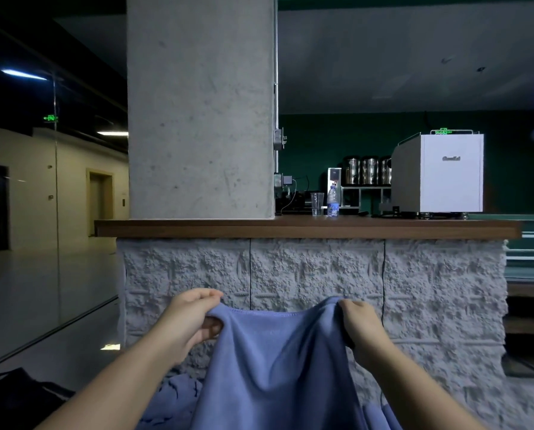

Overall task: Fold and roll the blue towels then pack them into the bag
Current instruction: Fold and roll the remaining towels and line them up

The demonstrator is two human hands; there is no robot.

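A blue towel [278,361] hangs in front of me, held up by its top edge. My left hand [188,324] pinches the towel's upper left corner between thumb and fingers. My right hand [360,324] grips the upper right corner with curled fingers. The top edge sags a little between the two hands. More blue towel cloth [172,395] lies crumpled below, partly hidden behind the hanging towel. A dark bag [17,395] sits at the lower left corner, mostly in shadow.
A rough stone counter front [315,271] with a wooden top [306,228] stands right ahead. A concrete pillar [200,107] rises from it. A plastic cup [317,203], a water bottle [332,201] and a white machine [439,173] stand on the counter. A glossy floor and corridor lie to the left.
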